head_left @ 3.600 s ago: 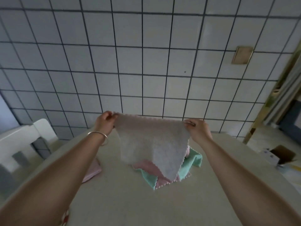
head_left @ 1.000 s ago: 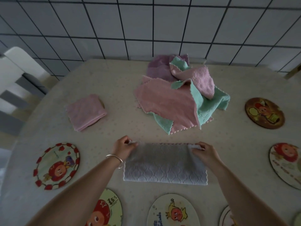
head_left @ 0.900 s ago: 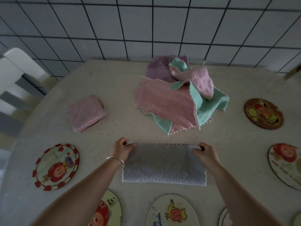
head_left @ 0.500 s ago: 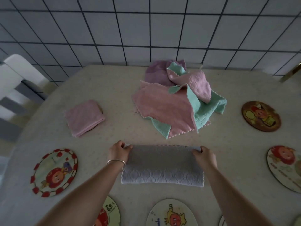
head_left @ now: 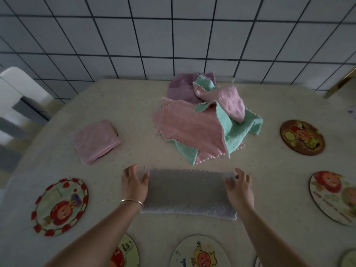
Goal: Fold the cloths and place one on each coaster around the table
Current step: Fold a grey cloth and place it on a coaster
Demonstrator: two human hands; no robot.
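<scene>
At bottom edge, coasters [head_left: 200, 253] cut off; fingers [head_left: 232, 183] blurred.

Coasters [head_left: 302, 137]: seven visible. Folded cloths [head_left: 96, 141]: two. Hands [head_left: 133, 185]: two.

Table [head_left: 134, 105]: pale cream top with faint speckles, far edge against a tiled wall. Lying on it: grey cloth [head_left: 186, 191], folded into a long band, near centre; folded pink cloth [head_left: 96, 140], far left; loose pile of cloths [head_left: 204, 120] in pink, teal and purple, far centre. Round picture coasters: red-bordered coaster [head_left: 60, 206], near left; brown coaster [head_left: 302, 137], far right; pale coaster [head_left: 333, 199], right edge; yellow-figure coaster [head_left: 200, 252] and a further coaster [head_left: 125, 251], near edge.
</scene>
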